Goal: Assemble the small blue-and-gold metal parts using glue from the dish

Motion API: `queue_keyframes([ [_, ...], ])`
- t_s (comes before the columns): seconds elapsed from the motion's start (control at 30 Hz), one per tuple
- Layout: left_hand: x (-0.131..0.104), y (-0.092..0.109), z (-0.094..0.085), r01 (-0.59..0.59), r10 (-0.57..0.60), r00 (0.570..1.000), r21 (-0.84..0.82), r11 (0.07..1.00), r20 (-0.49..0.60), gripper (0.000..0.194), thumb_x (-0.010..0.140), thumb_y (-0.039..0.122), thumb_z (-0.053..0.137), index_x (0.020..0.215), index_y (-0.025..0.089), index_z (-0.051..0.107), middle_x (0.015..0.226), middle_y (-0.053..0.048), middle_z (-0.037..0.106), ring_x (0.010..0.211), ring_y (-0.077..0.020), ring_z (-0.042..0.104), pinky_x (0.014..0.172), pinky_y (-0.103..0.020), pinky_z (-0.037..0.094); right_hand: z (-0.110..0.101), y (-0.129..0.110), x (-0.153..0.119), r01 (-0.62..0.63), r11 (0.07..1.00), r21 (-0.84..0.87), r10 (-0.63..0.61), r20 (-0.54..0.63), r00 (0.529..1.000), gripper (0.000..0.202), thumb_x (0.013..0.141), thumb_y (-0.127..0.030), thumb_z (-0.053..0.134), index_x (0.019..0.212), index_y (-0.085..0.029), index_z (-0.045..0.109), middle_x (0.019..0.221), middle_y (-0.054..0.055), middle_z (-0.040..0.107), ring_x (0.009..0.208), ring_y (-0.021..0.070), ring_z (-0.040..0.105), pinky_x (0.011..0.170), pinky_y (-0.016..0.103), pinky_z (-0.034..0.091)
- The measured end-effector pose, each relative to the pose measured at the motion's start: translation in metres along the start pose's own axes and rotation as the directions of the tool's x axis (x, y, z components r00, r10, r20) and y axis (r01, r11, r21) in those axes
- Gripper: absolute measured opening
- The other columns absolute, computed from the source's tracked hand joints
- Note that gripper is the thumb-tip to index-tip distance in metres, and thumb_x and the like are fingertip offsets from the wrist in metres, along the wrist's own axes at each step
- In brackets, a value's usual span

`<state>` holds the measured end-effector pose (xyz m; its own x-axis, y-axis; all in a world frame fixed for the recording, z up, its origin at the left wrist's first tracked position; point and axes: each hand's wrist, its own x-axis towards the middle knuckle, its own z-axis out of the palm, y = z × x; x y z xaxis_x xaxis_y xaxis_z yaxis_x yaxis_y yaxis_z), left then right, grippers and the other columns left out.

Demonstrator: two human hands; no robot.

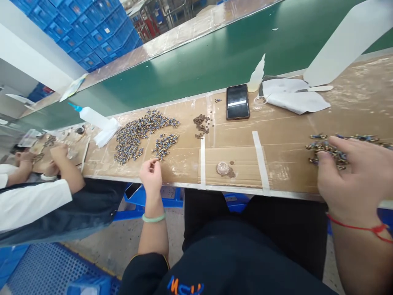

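Note:
My left hand (pixel 151 174), with a green bangle on its wrist, is pinched at the near edge of a small pile of blue and gold parts (pixel 165 144). What its fingertips hold is too small to make out. A larger pile of the same parts (pixel 132 137) lies behind and to the left. At the far right my right hand (pixel 353 172), with a red string on the wrist, has thumb and fingers apart around another pile of these parts (pixel 317 149). Small brown discs (pixel 201 123) and a round clear piece (pixel 222 168) lie between the hands.
A phone (pixel 238 102), a clear bottle (pixel 257 76) and white cloth (pixel 294 94) lie at the back of the cardboard-covered table (pixel 285 123). White tape strips (pixel 260 162) cross its front. Left are a blue-tipped bottle (pixel 93 116) and other people's hands. Behind runs a green belt (pixel 190 53).

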<state>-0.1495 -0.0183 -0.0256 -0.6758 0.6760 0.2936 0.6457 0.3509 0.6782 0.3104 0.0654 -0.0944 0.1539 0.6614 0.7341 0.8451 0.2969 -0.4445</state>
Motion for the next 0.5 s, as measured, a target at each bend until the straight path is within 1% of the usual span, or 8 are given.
queue_keyframes([
  [0.07, 0.010, -0.011, -0.005, 0.023, -0.023, 1.000, 0.053, 0.998, 0.009, 0.018, 0.084, 0.033, 0.060, 0.082, 0.019, 0.072, 0.076, -0.003, 0.069, 0.071, -0.0183, 0.060, 0.074, -0.031, 0.051, 0.003, -0.012, 0.003, 0.129, 0.991, 0.020, -0.125, -0.156, 0.980, 0.029, 0.093, -0.042, 0.064, 0.104, -0.022, 0.082, 0.090, 0.012, 0.084, 0.089, 0.0351, 0.082, 0.091, 0.052, 0.060],
  [0.1, 0.013, -0.014, -0.004, 0.025, -0.027, 0.999, 0.077, 0.997, 0.023, 0.017, 0.082, 0.034, 0.062, 0.079, 0.020, 0.071, 0.075, -0.002, 0.069, 0.071, -0.0189, 0.061, 0.076, -0.032, 0.052, 0.005, -0.019, 0.004, 0.171, 0.984, 0.051, -0.158, -0.198, 0.967, 0.025, 0.093, -0.039, 0.065, 0.100, -0.022, 0.082, 0.087, 0.011, 0.084, 0.084, 0.0338, 0.082, 0.088, 0.050, 0.062],
  [0.13, 0.014, -0.015, -0.002, 0.025, -0.029, 0.999, 0.100, 0.995, 0.038, 0.017, 0.081, 0.036, 0.065, 0.077, 0.021, 0.070, 0.075, -0.002, 0.069, 0.072, -0.0199, 0.062, 0.078, -0.033, 0.053, 0.006, -0.026, 0.004, 0.186, 0.980, 0.072, -0.168, -0.202, 0.965, 0.021, 0.093, -0.037, 0.067, 0.098, -0.022, 0.081, 0.086, 0.010, 0.084, 0.084, 0.0332, 0.083, 0.086, 0.049, 0.063],
  [0.23, 0.018, -0.013, 0.006, 0.017, -0.027, 0.998, 0.150, 0.989, 0.062, 0.019, 0.077, 0.041, 0.072, 0.075, 0.022, 0.068, 0.078, -0.004, 0.072, 0.081, -0.0243, 0.067, 0.086, -0.038, 0.055, 0.006, -0.040, 0.001, 0.159, 0.982, 0.104, -0.141, -0.164, 0.976, 0.016, 0.092, -0.033, 0.069, 0.091, -0.022, 0.080, 0.087, 0.011, 0.085, 0.088, 0.0340, 0.083, 0.089, 0.050, 0.064],
  [0.33, 0.021, -0.011, 0.011, 0.014, -0.026, 0.997, 0.165, 0.986, 0.067, 0.015, 0.075, 0.037, 0.072, 0.075, 0.023, 0.067, 0.082, -0.005, 0.074, 0.088, -0.0271, 0.069, 0.092, -0.042, 0.055, 0.003, -0.041, -0.006, 0.095, 0.989, 0.114, -0.081, -0.117, 0.990, 0.015, 0.092, -0.033, 0.069, 0.088, -0.023, 0.079, 0.089, 0.010, 0.085, 0.091, 0.0334, 0.083, 0.093, 0.052, 0.063],
  [0.4, 0.024, -0.011, 0.011, 0.018, -0.030, 0.997, 0.152, 0.988, 0.072, 0.012, 0.074, 0.034, 0.072, 0.074, 0.024, 0.066, 0.080, -0.004, 0.073, 0.086, -0.0268, 0.069, 0.091, -0.042, 0.056, 0.001, -0.038, -0.010, 0.053, 0.992, 0.114, -0.043, -0.088, 0.995, 0.017, 0.092, -0.036, 0.068, 0.087, -0.024, 0.078, 0.089, 0.009, 0.085, 0.091, 0.0328, 0.082, 0.094, 0.053, 0.062],
  [0.5, 0.024, -0.012, 0.007, 0.028, -0.036, 0.997, 0.108, 0.994, 0.070, 0.010, 0.073, 0.031, 0.071, 0.072, 0.023, 0.064, 0.073, -0.002, 0.068, 0.078, -0.0247, 0.067, 0.085, -0.041, 0.057, 0.000, -0.037, -0.013, 0.003, 0.991, 0.133, 0.006, -0.062, 0.998, 0.017, 0.091, -0.037, 0.068, 0.084, -0.025, 0.076, 0.089, 0.009, 0.084, 0.091, 0.0328, 0.081, 0.094, 0.055, 0.061],
])
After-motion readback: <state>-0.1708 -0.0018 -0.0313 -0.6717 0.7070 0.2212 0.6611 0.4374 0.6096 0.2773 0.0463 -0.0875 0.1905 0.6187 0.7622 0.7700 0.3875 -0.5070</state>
